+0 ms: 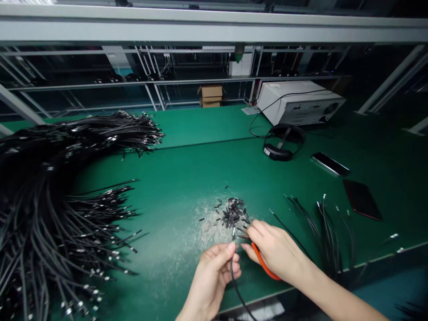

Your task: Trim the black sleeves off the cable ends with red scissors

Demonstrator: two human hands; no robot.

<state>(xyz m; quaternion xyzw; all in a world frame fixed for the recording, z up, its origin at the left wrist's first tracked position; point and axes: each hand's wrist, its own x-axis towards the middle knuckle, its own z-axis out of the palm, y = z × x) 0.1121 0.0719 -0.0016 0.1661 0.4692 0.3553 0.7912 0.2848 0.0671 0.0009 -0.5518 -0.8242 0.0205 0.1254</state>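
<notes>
Near the front edge of the green table, my left hand (217, 272) pinches a black cable (235, 281) close to its end, which points up and shows a light, whitish tip. The cable's length runs down out of view. Just right of it, my right hand (272, 245) is closed around a hand tool with orange handles (264, 265), which looks like cutters or pliers; its jaws are partly hidden by my fingers and lie close to the cable end. Beyond both hands sits a small heap of short black cut pieces (234, 211), with pale scraps scattered around it.
Large bundles of black cables (43, 214) cover the left side. At right lie several loose cables (326, 236), a phone (330, 164) and a dark red-edged flat device (362, 199). Farther back are a black headset (282, 142) and a white metal box (301, 104). A shelf beam (214, 29) crosses above.
</notes>
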